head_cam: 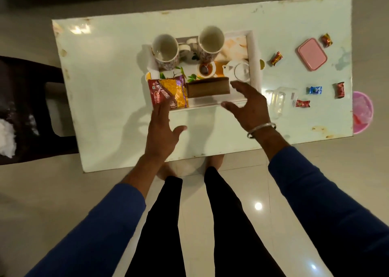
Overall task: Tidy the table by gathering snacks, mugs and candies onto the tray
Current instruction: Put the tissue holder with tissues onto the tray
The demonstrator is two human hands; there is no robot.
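Tray (pixel 253 51) sits mid-frame on the pale table (pixel 105 66), and it's already got both floral mugs (pixel 166 52) along its upper edge, plus the red-and-yellow snack packet (pixel 168 93) and a brown snack box (pixel 207 87) along its lower edge. The packet hangs a bit over the lower-left corner, so if it were me I'd nudge it fully inside the rim first, pushing flat with the fingertips so nothing tips the mugs.

What's left looks like the candies, all out at the right of the frame: a red one (pixel 276 58) just beside the tray, another (pixel 326 40) up by the pink lid (pixel 312 54), a blue one (pixel 315 90), and two more red ones (pixel 302 103) (pixel 339 90). Best bet is scooping them one by one, or a few into one palm, then dropping them in the tray's free middle.

Grip-wise: left hand (pixel 162 129) is spread open, fingertips on or right at the packet's lower edge, can't tell which, not gripping it. Right hand (pixel 246 106) is wide open too, hovering over the tray's lower-right corner, holding nothing.
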